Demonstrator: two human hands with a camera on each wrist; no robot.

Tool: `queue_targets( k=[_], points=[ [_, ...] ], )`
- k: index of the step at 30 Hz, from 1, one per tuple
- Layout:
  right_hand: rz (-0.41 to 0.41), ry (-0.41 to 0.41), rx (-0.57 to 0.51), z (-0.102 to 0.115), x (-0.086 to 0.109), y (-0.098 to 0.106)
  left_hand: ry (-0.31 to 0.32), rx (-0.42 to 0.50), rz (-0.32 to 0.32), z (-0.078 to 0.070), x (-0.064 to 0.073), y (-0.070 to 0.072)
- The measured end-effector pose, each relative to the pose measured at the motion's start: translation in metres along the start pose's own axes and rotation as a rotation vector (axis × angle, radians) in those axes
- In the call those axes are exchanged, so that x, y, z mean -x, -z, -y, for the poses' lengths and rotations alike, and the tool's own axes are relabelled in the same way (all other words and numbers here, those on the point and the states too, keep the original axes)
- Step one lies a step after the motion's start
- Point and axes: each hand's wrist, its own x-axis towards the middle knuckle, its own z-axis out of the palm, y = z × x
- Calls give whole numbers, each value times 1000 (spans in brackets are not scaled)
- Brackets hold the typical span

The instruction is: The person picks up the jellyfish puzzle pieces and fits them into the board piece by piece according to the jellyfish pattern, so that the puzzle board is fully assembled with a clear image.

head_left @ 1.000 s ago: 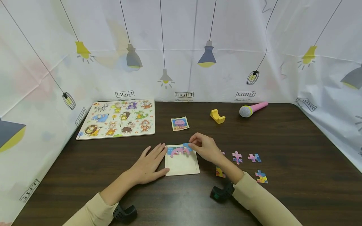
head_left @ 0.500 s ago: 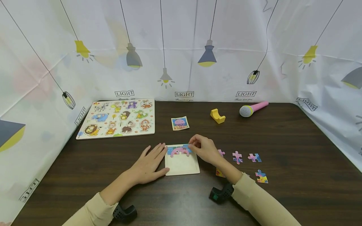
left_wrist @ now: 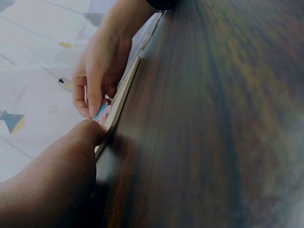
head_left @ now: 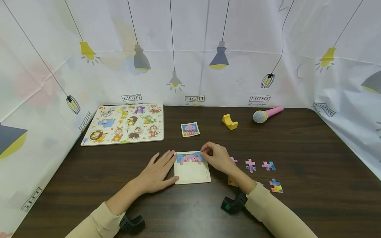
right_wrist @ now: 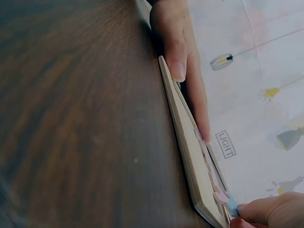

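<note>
A small pale wooden puzzle tray (head_left: 192, 174) lies flat on the table, with a row of joined pieces along its far edge showing a pink animal's head on blue. My left hand (head_left: 155, 174) lies with fingers spread along the tray's left edge, thumb at the near left corner. At the far right corner, my right hand (head_left: 218, 158) pinches a blue and pink puzzle piece (right_wrist: 232, 204) between thumb and fingers. That piece sits in the row and is partly hidden by the fingertips. The left wrist view also shows this blue piece (left_wrist: 101, 111) under the right fingers.
Several loose puzzle pieces (head_left: 250, 166) lie to the right, some partly behind the right forearm. Farther back are a picture card (head_left: 190, 129), a yellow curved block (head_left: 230, 122) and a pink toy microphone (head_left: 268, 114). An animal puzzle board (head_left: 123, 124) lies at back left.
The piece in my right hand has gone down and toward me into the row, closing the gap beside its neighbour. My left hand has stayed put.
</note>
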Motion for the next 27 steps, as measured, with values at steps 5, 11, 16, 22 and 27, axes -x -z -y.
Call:
queue_targets(
  k=[5,11,16,22,27],
  points=[
    [-13,22,23,-2,-1,-2,0,4,2,-1,0,0],
    [-24,37,55,-2,0,-5,3,4,1,-2,0,0],
    [-22,58,109,-3,0,-5,4,0,0,-2,0,0],
    [-30,61,120,-3,0,-6,10,9,5,-3,0,1],
    [-41,67,125,-3,-1,-8,14,12,9,-2,1,2]
  ],
)
